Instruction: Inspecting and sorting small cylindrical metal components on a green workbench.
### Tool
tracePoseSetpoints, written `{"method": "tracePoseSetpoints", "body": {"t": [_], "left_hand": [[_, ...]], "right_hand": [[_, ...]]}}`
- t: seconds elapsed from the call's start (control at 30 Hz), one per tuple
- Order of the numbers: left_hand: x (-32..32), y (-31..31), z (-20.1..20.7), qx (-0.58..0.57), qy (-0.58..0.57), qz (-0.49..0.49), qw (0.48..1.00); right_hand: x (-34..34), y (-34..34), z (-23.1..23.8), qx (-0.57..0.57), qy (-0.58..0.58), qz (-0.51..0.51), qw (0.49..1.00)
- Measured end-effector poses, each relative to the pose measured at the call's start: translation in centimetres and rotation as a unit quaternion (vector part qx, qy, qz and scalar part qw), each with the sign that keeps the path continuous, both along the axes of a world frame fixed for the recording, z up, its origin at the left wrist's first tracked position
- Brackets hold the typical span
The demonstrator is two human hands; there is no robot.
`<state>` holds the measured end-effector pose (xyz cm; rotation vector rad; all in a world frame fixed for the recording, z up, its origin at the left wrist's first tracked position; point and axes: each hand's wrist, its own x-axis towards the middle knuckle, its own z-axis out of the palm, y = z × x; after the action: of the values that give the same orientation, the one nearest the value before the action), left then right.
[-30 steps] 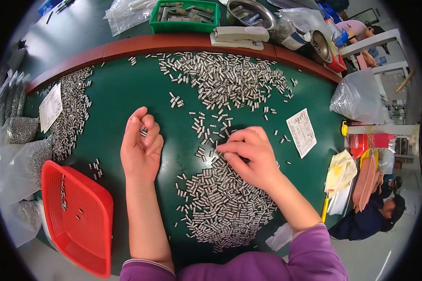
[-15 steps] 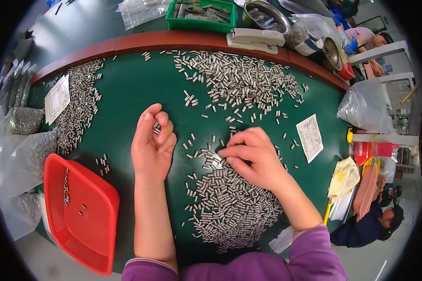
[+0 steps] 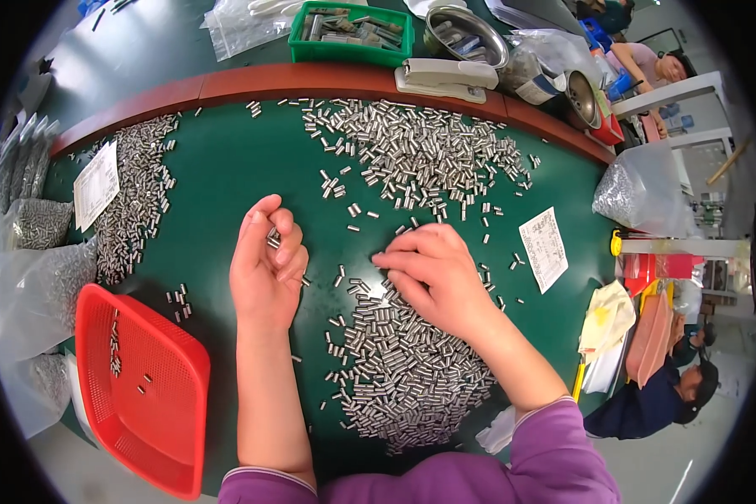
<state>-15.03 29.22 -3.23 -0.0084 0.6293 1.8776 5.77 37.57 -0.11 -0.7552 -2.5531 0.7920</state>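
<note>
Sitting at the table's left edge: a red mesh basket (image 3: 143,395), a few pins inside, bare green mat (image 3: 218,176) lying open beside it. Cupping loosely, the left hand (image 3: 265,265) pinching several small metal pins (image 3: 273,238) between thumb and fingers. Pressing flat, fingers unclenched and grasping nothing, the right hand (image 3: 437,277) resting atop the near pile of pins (image 3: 403,370), a larger heap (image 3: 420,155) spreading toward the far wooden rim (image 3: 252,84).

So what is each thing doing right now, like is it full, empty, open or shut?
Left hand: cupped, holding a few small silver metal pins.
Right hand: palm down, fingertips on the near pin heap.
Red plastic mesh tray: nearly empty, a few pins inside.
Green plastic crate: holding metal parts.
Clear plastic bag: filled with pins.
</note>
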Motion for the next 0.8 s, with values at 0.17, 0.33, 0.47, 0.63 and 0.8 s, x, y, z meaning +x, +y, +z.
{"method": "tracePoseSetpoints", "body": {"t": [0.17,0.33,0.47,0.63,0.8], "left_hand": [[-0.1,-0.1,-0.2,0.011,0.007,-0.002,1.0],[-0.2,0.0,-0.3,0.022,-0.001,-0.007,1.0],[-0.2,0.0,-0.4,0.027,-0.001,-0.009,1.0],[-0.1,-0.1,0.0,0.018,0.003,-0.001,1.0],[-0.3,-0.1,-0.6,0.036,0.006,-0.018,0.999]], "right_hand": [[0.9,3.2,0.3,0.101,0.023,-0.076,0.992],[0.8,4.0,-0.4,0.143,-0.02,-0.09,0.985],[1.2,1.2,-0.3,0.025,0.014,-0.039,0.999],[0.7,2.9,-0.2,0.089,0.033,-0.096,0.991],[-0.1,4.7,-1.5,0.117,0.021,-0.089,0.989]]}}
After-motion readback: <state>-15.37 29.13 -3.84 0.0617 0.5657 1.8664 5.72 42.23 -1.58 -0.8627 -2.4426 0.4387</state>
